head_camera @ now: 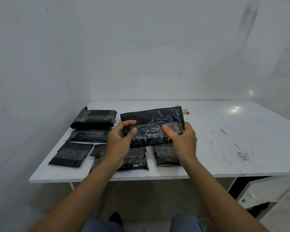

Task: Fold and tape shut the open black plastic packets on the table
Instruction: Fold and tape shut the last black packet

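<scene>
Left fingers (129, 122) curl over the far edge, with the thumb on the near face. The right thumb (166, 128) presses the near face, and the rest of that hand's fingers wrap behind. So the left hand (120, 138) and right hand (184, 141) each grip an end of one black plastic packet (151, 133), held just above the table (224, 131), left of centre.

Step, as I judge it: folding. The body looks rolled, and the open flap (151, 114) sticks out at 12 o'clock, untaped. The next move needs the flap turned down over the roll and pinned by one hand, freeing the other for tape. No tape roll is in view, so I can't tell where the tape comes from.

Counts:
- Hands: two.
- Held packet: one.
- Packets lying on the table, placed from the held one: five sure.
  - Top-left packet (93, 118) at 10 o'clock.
  - Second packet (89, 136) just beneath it, overlapping.
  - Flat packet (72, 154) at 8.
  - Centre packet (135, 159) at 6, partly under the left wrist.
  - Right packet (166, 155) at 5.
- A small black piece (99, 149) at 7 is half hidden by the forearm. I can't tell whether it's a separate packet.

The lying ones show shiny strips and look finished.

Brown stain (186, 112) at 1 o'clock: one.
</scene>
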